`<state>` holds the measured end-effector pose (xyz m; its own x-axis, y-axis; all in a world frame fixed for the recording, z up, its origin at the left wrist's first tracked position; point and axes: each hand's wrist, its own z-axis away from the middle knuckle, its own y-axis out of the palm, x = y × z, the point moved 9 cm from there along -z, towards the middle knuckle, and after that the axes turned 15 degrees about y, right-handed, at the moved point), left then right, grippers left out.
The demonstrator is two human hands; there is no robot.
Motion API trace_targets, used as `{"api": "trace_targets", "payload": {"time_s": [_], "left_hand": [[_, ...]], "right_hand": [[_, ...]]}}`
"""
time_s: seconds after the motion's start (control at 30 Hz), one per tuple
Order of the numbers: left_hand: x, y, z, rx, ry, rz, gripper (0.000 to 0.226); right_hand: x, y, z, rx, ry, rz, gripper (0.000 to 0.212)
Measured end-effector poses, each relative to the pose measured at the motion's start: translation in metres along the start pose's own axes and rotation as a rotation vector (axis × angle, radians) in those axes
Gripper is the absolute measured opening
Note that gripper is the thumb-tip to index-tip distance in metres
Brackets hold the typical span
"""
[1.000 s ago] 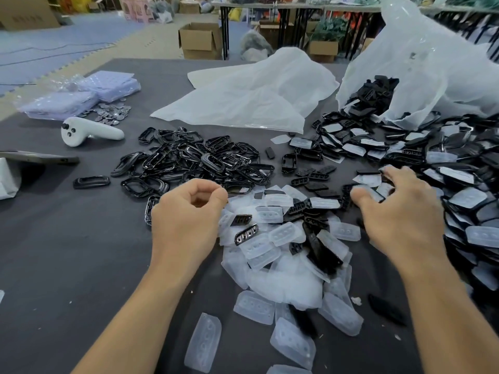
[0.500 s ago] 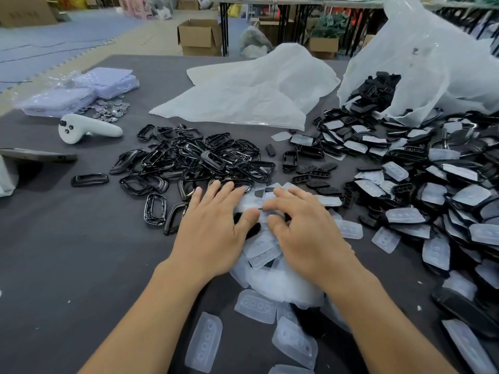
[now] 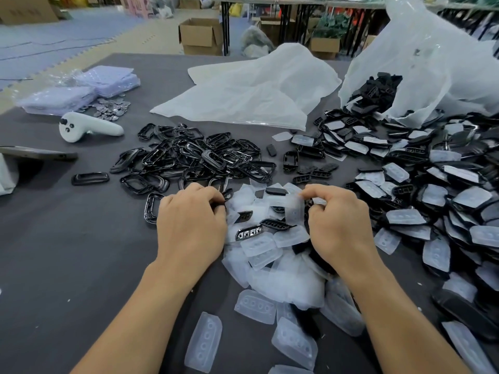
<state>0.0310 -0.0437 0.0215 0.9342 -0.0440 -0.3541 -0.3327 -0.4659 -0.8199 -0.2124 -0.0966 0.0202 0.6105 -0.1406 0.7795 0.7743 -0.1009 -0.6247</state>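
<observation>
Well, the grey cloth-topped table fills most of the frame, and its matte nap keeps the parts from sliding. At upper right a crinkled translucent bag lies open on its side so its stock spills toward me. That makes the heap of black shells down the right edge, many capped in frosted film. Left of centre lies a separate pile of glossy frames, hollow rounded rectangles. At centre, between my hands, are the milky silicone pads, soft and dimpled. My left hand is curled tight on a black piece; only its edge shows. My right hand pinches a limp clear pad between thumb and forefinger, just right of centre. I judge I'm separating soft from hard.
</observation>
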Motion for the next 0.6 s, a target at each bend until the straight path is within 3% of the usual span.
{"api": "trace_targets", "payload": {"time_s": [0.17, 0.27, 0.33, 0.43, 0.5, 0.6], "left_hand": [[0.000, -0.022, 0.007, -0.188, -0.098, 0.043, 0.009], [-0.005, -0.024, 0.008, -0.194, -0.118, 0.160, 0.009], [-0.005, -0.020, 0.009, -0.169, -0.155, 0.247, 0.007], [0.004, -0.014, 0.012, -0.176, -0.233, 0.375, 0.010], [0.007, -0.009, 0.014, -0.182, -0.272, 0.492, 0.018], [0.009, 0.001, 0.012, -0.172, -0.291, 0.715, 0.028]], "right_hand": [[0.006, -0.013, 0.005, -0.133, -0.049, 0.022, 0.030], [0.018, -0.005, 0.017, -0.051, -0.133, 0.012, 0.011], [0.027, 0.012, 0.026, 0.045, -0.210, 0.142, 0.004], [0.027, 0.031, 0.032, 0.117, -0.246, 0.318, 0.012], [0.026, 0.030, 0.030, 0.090, -0.232, 0.278, 0.005], [0.024, 0.017, 0.026, 0.054, -0.175, 0.019, 0.010]]}}
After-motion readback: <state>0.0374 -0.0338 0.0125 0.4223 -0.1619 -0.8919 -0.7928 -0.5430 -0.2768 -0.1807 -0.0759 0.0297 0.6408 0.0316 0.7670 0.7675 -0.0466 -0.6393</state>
